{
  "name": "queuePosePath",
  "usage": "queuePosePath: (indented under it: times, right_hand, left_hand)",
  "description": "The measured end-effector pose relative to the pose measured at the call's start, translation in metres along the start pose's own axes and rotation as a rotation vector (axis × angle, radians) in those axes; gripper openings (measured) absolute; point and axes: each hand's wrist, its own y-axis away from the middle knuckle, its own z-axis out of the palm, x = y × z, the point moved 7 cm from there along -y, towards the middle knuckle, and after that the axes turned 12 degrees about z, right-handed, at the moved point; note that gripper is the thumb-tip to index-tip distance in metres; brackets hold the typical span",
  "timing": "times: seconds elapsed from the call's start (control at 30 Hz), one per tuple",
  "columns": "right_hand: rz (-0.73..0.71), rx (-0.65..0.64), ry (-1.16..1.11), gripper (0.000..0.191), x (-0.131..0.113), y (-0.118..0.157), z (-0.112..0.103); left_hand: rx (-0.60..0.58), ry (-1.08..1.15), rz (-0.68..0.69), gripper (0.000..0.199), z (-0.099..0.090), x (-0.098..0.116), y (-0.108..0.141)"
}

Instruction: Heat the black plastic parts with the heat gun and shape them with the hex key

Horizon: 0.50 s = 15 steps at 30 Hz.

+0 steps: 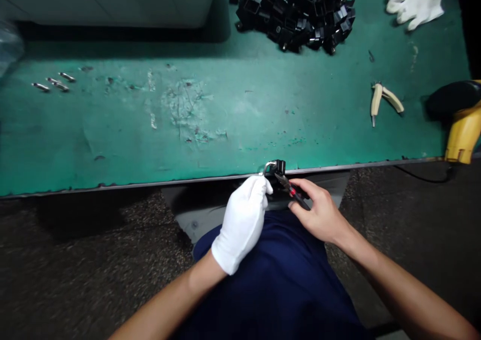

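**A:** What's in the hands right now?

**B:** The left hand (240,219), in a white cotton glove, is closed around a small black plastic block (277,167), with a bent metal clip (268,167) sticking out at its top. The right hand (319,212), ungloved, is clenched on a pair of red-tipped pliers (292,192), whose nose reaches toward the block from the right.

**A:** Do the pliers actually bite on it?

**B:** I can't tell. The tips sit against or just beside the block, and the fingers hide the contact.

**A:** Where's the block, relative to the hands and the bench (112,129)?

**B:** It's held up between both hands, right at the bench's metal-trimmed front edge and above the person's dark blue clothing (263,270). The left hand seems to carry it, though I can't tell whether it also touches the edge.

**A:** How would it handle?

**B:** I'd judge it light and stiff, moulded plastic with little give, while the clip looks thin and springy. Its smooth faces could slip, so the body seems the best place to pinch, leaving the metal free.

**A:** And around them?

**B:** A heap of similar black blocks (293,16) lies at the far side of the bench, with a white glove (417,1) to its right. Cream-handled pliers (383,99) lie further right, and a few small metal pins (52,81) lie well to the left.
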Motion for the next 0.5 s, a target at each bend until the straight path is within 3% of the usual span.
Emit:
queuePosePath:
  times: [0.17, 0.3, 0.4, 0.5]
  right_hand:
    - [0.0, 0.03, -0.005, 0.043, -0.006, 0.003, 0.003]
    - [0.024, 0.017, -0.008, 0.03, -0.009, 0.003, 0.003]
    - [0.051, -0.063, -0.02, 0.019, -0.007, 0.001, 0.002]
    - [0.092, -0.183, -0.059, 0.013, -0.002, -0.002, 0.0]
  left_hand:
    - [0.029, 0.097, -0.04, 0.028, 0.005, -0.003, 0.006]
    - [0.039, 0.026, -0.006, 0.029, 0.004, -0.001, 0.007]
    - [0.023, -0.214, 0.086, 0.029, -0.004, 0.01, 0.003]
    - [-0.05, -0.64, 0.246, 0.028, -0.011, 0.028, -0.005]
